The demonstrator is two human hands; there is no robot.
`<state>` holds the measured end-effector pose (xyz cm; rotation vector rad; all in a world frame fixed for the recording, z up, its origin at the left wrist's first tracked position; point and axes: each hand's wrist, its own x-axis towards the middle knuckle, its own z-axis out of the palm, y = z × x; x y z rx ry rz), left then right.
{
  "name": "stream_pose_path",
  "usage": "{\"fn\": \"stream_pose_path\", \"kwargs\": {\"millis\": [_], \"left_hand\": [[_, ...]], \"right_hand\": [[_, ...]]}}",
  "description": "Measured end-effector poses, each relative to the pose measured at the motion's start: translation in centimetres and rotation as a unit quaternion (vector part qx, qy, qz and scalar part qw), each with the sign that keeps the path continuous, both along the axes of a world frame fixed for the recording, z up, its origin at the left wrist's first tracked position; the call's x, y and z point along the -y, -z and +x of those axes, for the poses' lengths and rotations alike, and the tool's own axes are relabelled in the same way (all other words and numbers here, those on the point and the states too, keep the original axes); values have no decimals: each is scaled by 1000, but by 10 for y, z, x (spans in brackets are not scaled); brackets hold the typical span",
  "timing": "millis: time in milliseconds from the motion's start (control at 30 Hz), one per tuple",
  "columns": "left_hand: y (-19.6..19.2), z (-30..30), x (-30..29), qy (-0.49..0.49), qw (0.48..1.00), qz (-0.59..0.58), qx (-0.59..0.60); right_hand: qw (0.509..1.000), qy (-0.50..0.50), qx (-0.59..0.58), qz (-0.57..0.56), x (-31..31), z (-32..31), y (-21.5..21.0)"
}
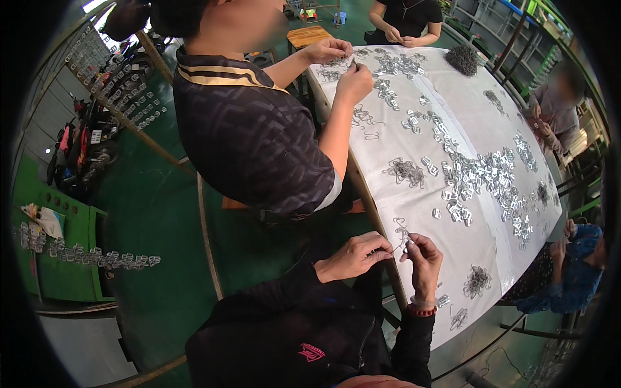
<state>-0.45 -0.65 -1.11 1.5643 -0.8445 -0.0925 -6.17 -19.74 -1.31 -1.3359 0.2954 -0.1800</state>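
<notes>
Being pinched between the fingertips of the left hand (352, 257) and right hand (424, 258) at the near table edge (388, 271), a thin wire hook (399, 244) is being joined to a small metal clip (409, 243). Seating it is judged to call for fine alignment. Farther off, heaped clips (482, 178) are being sorted by a co-worker's hands (346, 61).
</notes>
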Motion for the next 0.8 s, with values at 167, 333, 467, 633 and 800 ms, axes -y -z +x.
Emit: {"fn": "stream_pose_path", "kwargs": {"millis": [167,333,467,633,800], "left_hand": [[-2,-8,-3,19,1000,9,16],[0,-14,-4,26,999,13,17],[3,-13,-5,26,999,21,30],[16,-7,-10,25,995,-46,-88],[52,77,22,-96,978,28,-181]], "right_hand": [[999,48,6,-10,-27,-23,-27],[997,79,0,-2,-43,-37,-35],[995,88,33,42,-46,-34,-28],[995,61,28,73,-43,-37,-19],[997,26,38,54,-38,-36,-15]]}}
